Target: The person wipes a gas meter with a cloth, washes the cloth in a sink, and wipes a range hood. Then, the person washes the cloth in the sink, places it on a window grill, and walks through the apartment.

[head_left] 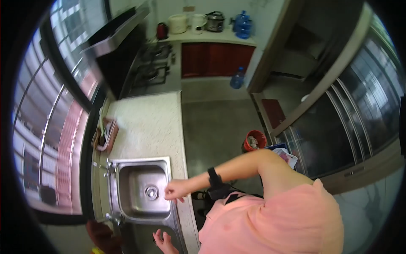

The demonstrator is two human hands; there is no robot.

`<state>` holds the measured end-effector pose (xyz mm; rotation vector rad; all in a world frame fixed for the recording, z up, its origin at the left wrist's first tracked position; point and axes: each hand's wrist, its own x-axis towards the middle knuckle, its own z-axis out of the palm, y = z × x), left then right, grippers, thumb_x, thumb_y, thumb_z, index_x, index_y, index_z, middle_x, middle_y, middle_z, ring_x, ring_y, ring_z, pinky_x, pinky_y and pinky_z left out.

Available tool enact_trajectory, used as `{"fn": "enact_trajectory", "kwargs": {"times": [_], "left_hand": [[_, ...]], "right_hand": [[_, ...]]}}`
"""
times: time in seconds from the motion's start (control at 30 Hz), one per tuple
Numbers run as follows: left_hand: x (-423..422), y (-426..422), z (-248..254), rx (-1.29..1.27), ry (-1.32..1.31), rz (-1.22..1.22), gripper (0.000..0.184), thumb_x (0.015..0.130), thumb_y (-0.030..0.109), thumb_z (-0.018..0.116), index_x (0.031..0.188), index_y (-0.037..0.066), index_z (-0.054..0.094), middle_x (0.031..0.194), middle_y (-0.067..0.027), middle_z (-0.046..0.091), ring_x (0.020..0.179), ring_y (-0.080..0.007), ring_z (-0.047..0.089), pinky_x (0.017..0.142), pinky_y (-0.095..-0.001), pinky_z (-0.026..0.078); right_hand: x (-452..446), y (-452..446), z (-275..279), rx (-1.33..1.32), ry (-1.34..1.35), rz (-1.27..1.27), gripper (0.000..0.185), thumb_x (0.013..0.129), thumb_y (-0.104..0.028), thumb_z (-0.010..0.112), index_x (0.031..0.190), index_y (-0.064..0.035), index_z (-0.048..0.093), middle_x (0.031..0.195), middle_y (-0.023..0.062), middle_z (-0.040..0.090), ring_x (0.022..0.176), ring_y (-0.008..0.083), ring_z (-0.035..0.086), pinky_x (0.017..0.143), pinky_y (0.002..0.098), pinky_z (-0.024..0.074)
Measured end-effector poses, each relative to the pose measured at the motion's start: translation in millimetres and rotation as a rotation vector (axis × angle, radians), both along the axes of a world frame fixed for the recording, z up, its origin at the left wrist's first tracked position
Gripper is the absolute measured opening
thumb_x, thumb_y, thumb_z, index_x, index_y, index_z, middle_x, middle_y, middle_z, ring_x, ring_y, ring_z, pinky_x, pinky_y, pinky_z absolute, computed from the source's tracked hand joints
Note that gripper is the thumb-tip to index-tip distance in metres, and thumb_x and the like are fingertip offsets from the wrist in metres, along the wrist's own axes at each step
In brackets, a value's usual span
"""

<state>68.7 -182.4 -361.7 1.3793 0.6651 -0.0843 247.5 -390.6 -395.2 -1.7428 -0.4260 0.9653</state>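
Note:
My right hand (176,190), with a black band on its wrist, is over the right rim of the steel sink (137,178). Its fingers are curled in; anything inside them is hidden. Lower in the view, my left hand (165,243) hovers over the second basin (144,237) with fingers apart and nothing between them. The drain (151,192) shows in the bare upper basin. Two taps (111,166) stand along the sink's left side.
A pink basket (111,135) sits on the pale counter (144,122) by the barred window. Beyond are a gas stove (150,72), cookers (215,21) and blue water bottles (243,25). A red bin (255,139) stands on the floor. Something reddish-brown (101,237) lies lower left.

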Motion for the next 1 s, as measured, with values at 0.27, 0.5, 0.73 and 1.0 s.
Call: {"fn": "enact_trajectory", "kwargs": {"times": [0.27, 0.5, 0.73, 1.0], "left_hand": [[67, -56, -20, 0.049, 0.044, -0.25, 0.04, 0.078, 0.004, 0.062, 0.117, 0.0, 0.052, 0.14, -0.0127, 0.025, 0.12, -0.0216, 0.034, 0.098, -0.0335, 0.03], [141, -160, -20, 0.132, 0.084, -0.57, 0.045, 0.08, 0.018, 0.063, 0.123, 0.014, 0.05, 0.148, -0.0125, 0.005, 0.135, -0.026, 0.006, 0.108, -0.039, 0.012], [234, -303, -80, 0.155, -0.042, -0.685, 0.04, 0.074, 0.005, 0.065, 0.113, 0.006, 0.057, 0.146, -0.0141, 0.015, 0.107, -0.0173, 0.047, 0.072, -0.0236, 0.044], [304, -430, -72, 0.235, -0.111, -0.923, 0.042, 0.076, 0.007, 0.065, 0.116, 0.003, 0.054, 0.141, -0.0177, 0.026, 0.127, -0.0237, 0.03, 0.1, -0.0316, 0.029]], "right_hand": [[-45, -139, -42, -0.123, 0.118, -0.406, 0.046, 0.088, -0.043, 0.045, 0.081, 0.0007, 0.056, 0.072, 0.0106, 0.066, 0.051, 0.017, 0.062, 0.04, 0.027, 0.0459], [-38, -253, -56, -0.09, 0.171, -0.572, 0.042, 0.089, -0.042, 0.045, 0.088, -0.0021, 0.058, 0.077, 0.0063, 0.065, 0.053, 0.0131, 0.06, 0.042, 0.0243, 0.0438], [-26, -401, -72, 0.01, 0.154, -0.852, 0.045, 0.088, -0.044, 0.047, 0.088, -0.0008, 0.058, 0.076, 0.0082, 0.064, 0.052, 0.0139, 0.061, 0.04, 0.0235, 0.043], [-30, -502, -88, 0.104, 0.228, -1.074, 0.043, 0.089, -0.041, 0.046, 0.099, -0.0022, 0.06, 0.079, 0.0093, 0.064, 0.055, 0.0147, 0.063, 0.041, 0.0228, 0.0446]]}}
